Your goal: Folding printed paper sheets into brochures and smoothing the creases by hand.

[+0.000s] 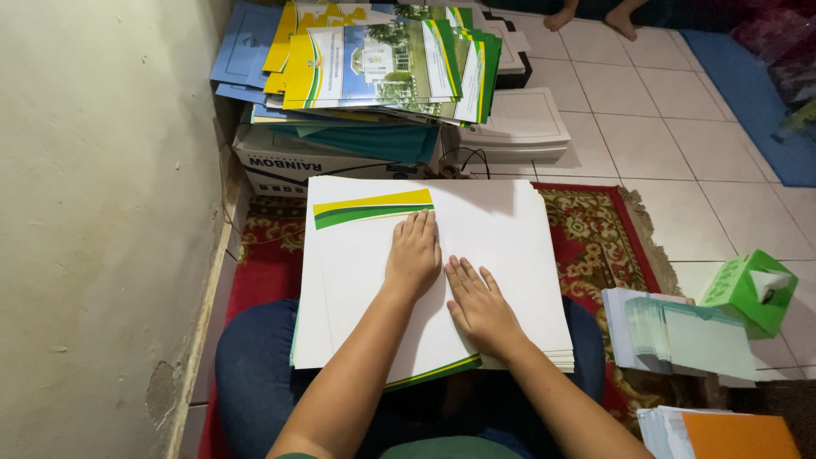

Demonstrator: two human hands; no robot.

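Top white sheet [501, 246] lies flat on the stack of sheets [557, 353] across my lap, directly under both palms. My left hand [414, 255] is pressed flat on it, fingers straight and close together, gripping nothing; fingertips reach the lower edge of the yellow-and-green printed strip [372, 208] on the sheet. My right hand [480, 302] lies flat just beside the left and slightly nearer to me, fingers spread a little, also gripping nothing. Beyond my fingertips: a cardboard box [289, 166] carrying a slumped pile of printed folders [382, 64], with white lidded boxes [518, 127] beside it. Under the stack, a red patterned rug [595, 229]. Off to the right of my right hand: a bundle of pale green slips [693, 336], a green tissue box [752, 289], an orange folder [739, 435]. Wall [102, 212] close on my left.
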